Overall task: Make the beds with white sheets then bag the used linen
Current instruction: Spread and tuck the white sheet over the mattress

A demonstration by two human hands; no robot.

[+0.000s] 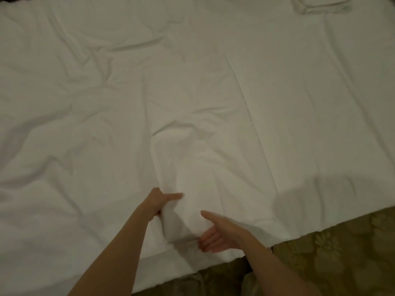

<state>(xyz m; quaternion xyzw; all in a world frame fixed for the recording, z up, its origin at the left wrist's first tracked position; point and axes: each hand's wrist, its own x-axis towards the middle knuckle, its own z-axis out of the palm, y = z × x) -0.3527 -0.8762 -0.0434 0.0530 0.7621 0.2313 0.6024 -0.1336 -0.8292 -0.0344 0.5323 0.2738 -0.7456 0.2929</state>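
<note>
- Head view: a white sheet (213, 82) lay spread over nearly the whole frame, wrinkled across its left half and smoother on the right, where long straight fold creases ran from top to bottom.
- The left hand (159, 201) gripped a raised bunch of the sheet near its near edge, thumb lying straight along the top of the cloth and fingers curled under it, mostly hidden.
- The right hand (215, 233) sat just beside that same bunch, palm turned toward it; the thumb stuck out straight and free of the cloth, while the fingers (208, 242) were loosely bent with their tips touching the fold. A firm grasp could not be told.
- Both bare forearms reached in from the bottom edge.
- A folded white piece (320, 6) lay at the top right on the sheet.
- A green flower-patterned cover (342, 253) showed below the sheet's near edge at lower right.
</note>
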